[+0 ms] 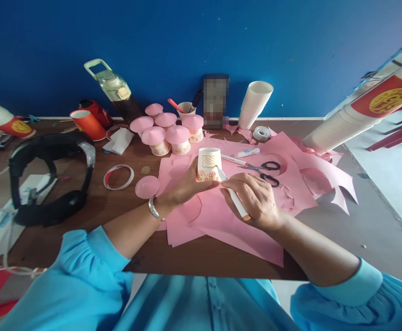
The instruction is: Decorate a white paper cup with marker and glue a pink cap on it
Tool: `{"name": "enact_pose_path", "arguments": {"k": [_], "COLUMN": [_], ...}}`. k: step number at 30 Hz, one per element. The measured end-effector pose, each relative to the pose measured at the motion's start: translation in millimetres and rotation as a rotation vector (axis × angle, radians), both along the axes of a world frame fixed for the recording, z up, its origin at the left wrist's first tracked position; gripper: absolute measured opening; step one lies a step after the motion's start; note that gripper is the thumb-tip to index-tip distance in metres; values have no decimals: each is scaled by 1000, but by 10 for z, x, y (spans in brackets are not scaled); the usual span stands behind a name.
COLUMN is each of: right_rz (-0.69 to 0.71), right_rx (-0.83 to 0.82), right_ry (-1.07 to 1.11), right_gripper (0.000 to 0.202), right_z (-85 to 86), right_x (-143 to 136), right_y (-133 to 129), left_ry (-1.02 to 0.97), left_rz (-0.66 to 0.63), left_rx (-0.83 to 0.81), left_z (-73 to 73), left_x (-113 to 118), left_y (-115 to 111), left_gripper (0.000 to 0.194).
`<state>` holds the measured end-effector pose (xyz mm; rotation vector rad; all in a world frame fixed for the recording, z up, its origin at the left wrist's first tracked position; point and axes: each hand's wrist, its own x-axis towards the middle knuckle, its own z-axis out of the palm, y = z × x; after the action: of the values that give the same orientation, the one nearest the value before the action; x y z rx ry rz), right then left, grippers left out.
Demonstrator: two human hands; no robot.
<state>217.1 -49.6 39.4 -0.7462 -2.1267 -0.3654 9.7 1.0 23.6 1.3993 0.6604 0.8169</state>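
My left hand (191,181) is wrapped round a white paper cup (209,158), held upside down over the pink paper. Red flower shapes run along the cup's lower part, with a yellow-orange wavy-lined box above them. My right hand (256,197) grips a white marker (237,202) with an orange end, its tip at the cup's right side. Pink paper sheets (187,234) lie beneath both hands. Just right of the cup are black-handled scissors (261,171), another white marker (234,160) and a clear glue tube (247,152).
Behind stand several cups with pink cone tops (178,133), a pen cup (187,109), a bottle (118,92) and stacked cups (256,103). A tape roll (118,177), a pink cone (147,186) and a black headset (51,179) lie left. Pink scraps (328,170) spread right.
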Motion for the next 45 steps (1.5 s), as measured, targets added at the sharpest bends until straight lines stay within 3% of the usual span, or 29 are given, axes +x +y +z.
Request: {"name": "enact_pose_path", "arguments": {"k": [11,19,28,45], "right_rz": [32,54,48,21], "right_rx": [14,41,14,-7], "right_ry": [63,-3,-13,-17], "right_gripper": [24,17,17,23], "right_z": [29,-1,-18,15], "right_x": [2,-68,-56,-21], "right_y": [-14,-39,-40,-31], "left_ry": [20,137,173,126], "left_rz": [59,153,150,177], "left_rx": [-8,116,264,108], "left_z": [-70,-200,-122,-199], "left_x": [-13,8,58,3], "left_y": [0,26,10,14], "left_gripper": [64,80,70,71]}}
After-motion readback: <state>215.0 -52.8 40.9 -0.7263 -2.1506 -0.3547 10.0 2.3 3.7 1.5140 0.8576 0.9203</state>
